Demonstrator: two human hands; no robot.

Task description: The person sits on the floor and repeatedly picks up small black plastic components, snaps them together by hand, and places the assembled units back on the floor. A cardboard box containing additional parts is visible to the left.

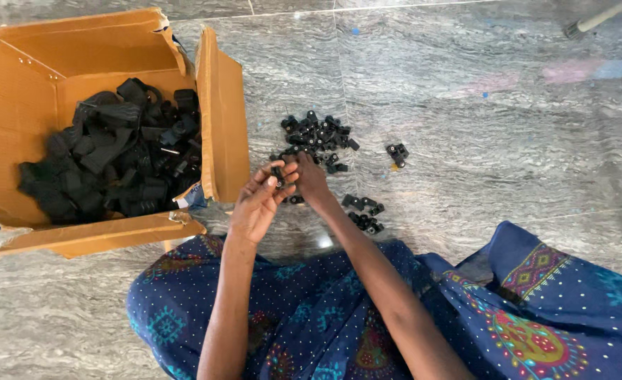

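Blue patterned cloth [311,317] covers the lap of the person seated on the floor, filling the near edge of the view. Just beyond it, both bare forearms reach forward and meet. The left hand [258,204] is curled, fingers partly closed, pinching a small black plastic piece [278,172] at the fingertips. The right hand [311,179] comes in beside it with fingers bent, touching the same piece; how firmly it grips cannot be told, since the fingers hide most of it.

By the look of it, the step in hand is fitting or working one small piece between both hands. A next move would call for steady fingertip pressure and a free spot on the floor to set the piece down.

On the grey marble floor [501,141] just right of the wrists lies a small cluster of black pieces [363,213]. Slightly farther, beyond the fingertips, sits a larger heap of black pieces [316,141], with a pair of pieces [397,154] set apart to its right.

Toward the far left corner stands an open cardboard box [223,112], flaps spread, filled with bigger black parts [114,155]. At the far right edge a pale stick [596,20] pokes in.
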